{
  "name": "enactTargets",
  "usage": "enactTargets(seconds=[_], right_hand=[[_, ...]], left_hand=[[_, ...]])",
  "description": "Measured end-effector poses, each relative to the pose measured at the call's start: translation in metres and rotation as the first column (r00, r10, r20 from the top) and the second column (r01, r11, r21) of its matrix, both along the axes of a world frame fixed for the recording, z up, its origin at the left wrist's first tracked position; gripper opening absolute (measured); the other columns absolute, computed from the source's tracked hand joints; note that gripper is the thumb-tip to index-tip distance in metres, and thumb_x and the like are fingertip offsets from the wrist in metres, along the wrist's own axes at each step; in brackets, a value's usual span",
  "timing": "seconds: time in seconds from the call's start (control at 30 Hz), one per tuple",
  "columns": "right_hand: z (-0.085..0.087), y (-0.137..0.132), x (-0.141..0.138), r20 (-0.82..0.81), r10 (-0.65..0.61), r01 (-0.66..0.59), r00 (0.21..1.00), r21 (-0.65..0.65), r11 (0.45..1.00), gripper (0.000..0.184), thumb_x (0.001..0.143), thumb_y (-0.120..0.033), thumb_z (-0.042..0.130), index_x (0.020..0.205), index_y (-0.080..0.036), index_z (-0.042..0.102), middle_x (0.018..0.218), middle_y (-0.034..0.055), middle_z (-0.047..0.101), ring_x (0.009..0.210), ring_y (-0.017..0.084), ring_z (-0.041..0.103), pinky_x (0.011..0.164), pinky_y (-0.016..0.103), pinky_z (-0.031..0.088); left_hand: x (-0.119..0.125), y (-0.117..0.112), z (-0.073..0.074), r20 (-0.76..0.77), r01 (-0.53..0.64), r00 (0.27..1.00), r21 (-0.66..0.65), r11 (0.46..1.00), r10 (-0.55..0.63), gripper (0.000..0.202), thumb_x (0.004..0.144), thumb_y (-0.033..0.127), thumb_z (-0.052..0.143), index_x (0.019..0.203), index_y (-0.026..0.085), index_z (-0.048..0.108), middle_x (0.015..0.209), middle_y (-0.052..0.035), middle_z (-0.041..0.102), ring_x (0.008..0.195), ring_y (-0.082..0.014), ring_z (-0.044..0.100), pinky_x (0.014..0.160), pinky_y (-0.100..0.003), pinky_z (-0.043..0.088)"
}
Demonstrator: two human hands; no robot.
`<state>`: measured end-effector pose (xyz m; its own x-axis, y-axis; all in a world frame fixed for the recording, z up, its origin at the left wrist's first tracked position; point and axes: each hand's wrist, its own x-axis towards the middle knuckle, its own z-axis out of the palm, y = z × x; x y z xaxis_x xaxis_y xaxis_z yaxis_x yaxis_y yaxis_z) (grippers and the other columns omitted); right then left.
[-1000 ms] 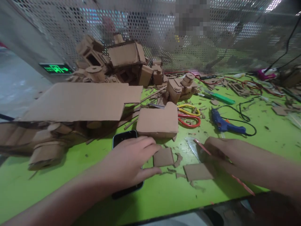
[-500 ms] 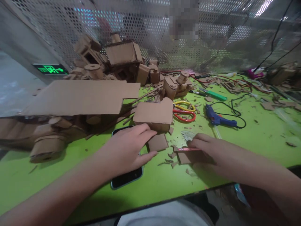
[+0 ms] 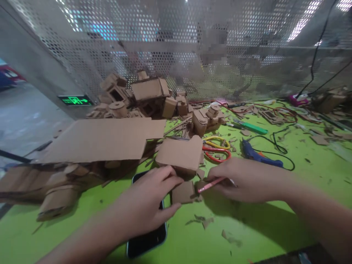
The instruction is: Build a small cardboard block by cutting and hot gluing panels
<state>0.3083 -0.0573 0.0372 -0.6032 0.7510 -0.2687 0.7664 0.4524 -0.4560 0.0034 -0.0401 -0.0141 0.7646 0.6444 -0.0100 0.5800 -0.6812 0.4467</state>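
Note:
My left hand (image 3: 155,198) lies over a dark phone (image 3: 147,240), fingers stretched and thumb apart. Its fingertips are at the left side of a small flat cardboard piece (image 3: 183,192) on the green table. My right hand (image 3: 233,179) is closed around a slim pink stick (image 3: 211,184) like a pencil, whose tip points left at the right edge of that piece. Small brown cardboard bits lie under this tip, partly hidden by the fingers. Just behind both hands stands a cardboard box shape (image 3: 178,156) with a rounded bump.
Scissors with yellow and red handles (image 3: 217,154) lie behind my right hand. Farther right are a blue glue gun (image 3: 258,156) with its cord and a green cutter (image 3: 251,127). Cardboard models (image 3: 150,90) and a large sheet (image 3: 104,141) fill the left. Scraps (image 3: 203,220) litter the front.
My right hand has moved left with the pink stick, up to the small cardboard piece. My left hand stays beside that piece. The camera view has tilted up.

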Motion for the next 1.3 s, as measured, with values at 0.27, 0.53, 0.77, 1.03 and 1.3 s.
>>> enactTargets(seconds=[0.27, 0.53, 0.77, 1.03, 1.3], right_hand=[[-0.044, 0.007, 0.002, -0.028, -0.031, 0.035, 0.999, 0.148, 0.988, 0.024, 0.108, -0.036, 0.062, 0.113, -0.023, 0.081, 0.102, 0.0092, 0.081, 0.092, 0.027, 0.077, 0.076, 0.036, 0.051], [-0.049, -0.003, -0.001, -0.142, 0.078, -0.038, 0.987, 0.261, 0.965, 0.023, 0.114, -0.032, 0.051, 0.123, -0.026, 0.071, 0.103, 0.0038, 0.078, 0.092, 0.021, 0.072, 0.074, 0.033, 0.047], [-0.049, -0.012, -0.006, -0.122, 0.119, -0.075, 0.985, 0.316, 0.946, 0.048, 0.105, -0.014, 0.055, 0.148, -0.034, 0.051, 0.116, -0.0001, 0.078, 0.096, 0.02, 0.074, 0.072, 0.033, 0.043], [-0.05, -0.013, -0.007, -0.118, 0.069, -0.024, 0.991, 0.349, 0.937, 0.047, 0.106, -0.018, 0.054, 0.151, -0.034, 0.053, 0.122, 0.0021, 0.08, 0.101, 0.022, 0.077, 0.075, 0.035, 0.046], [-0.047, -0.009, -0.01, -0.086, 0.089, -0.065, 0.992, 0.25, 0.966, 0.037, 0.106, -0.018, 0.053, 0.139, -0.029, 0.064, 0.121, 0.0034, 0.08, 0.102, 0.023, 0.076, 0.076, 0.036, 0.05]], left_hand=[[0.004, 0.001, -0.001, 0.033, 0.05, 0.998, 0.027, 0.998, -0.05, 0.041, 0.092, 0.036, 0.081, 0.13, 0.024, 0.073, 0.122, -0.0091, 0.079, 0.112, -0.0331, 0.073, 0.099, -0.048, 0.059], [-0.002, 0.004, 0.006, 0.318, -0.139, 0.94, 0.014, 0.99, 0.127, 0.02, 0.101, 0.036, 0.069, 0.095, 0.022, 0.081, 0.085, -0.0045, 0.08, 0.077, -0.0216, 0.074, 0.07, -0.033, 0.054], [-0.001, 0.021, 0.003, 0.276, -0.313, 0.601, -0.782, 0.539, 0.75, 0.065, 0.093, 0.079, 0.064, 0.063, 0.021, 0.062, 0.049, 0.0031, 0.056, 0.038, -0.0098, 0.048, 0.04, -0.021, 0.033], [0.005, 0.022, -0.001, 0.247, -0.282, 0.587, -0.83, 0.481, 0.771, 0.073, 0.091, 0.079, 0.066, 0.049, 0.02, 0.054, 0.038, 0.0028, 0.045, 0.033, -0.0067, 0.039, 0.04, -0.02, 0.026], [0.012, 0.023, 0.007, 0.292, -0.183, 0.348, -0.911, 0.37, 0.891, 0.072, 0.088, 0.072, 0.075, 0.048, 0.021, 0.044, 0.038, 0.007, 0.03, 0.034, -0.0057, 0.032, 0.037, -0.018, 0.008]])
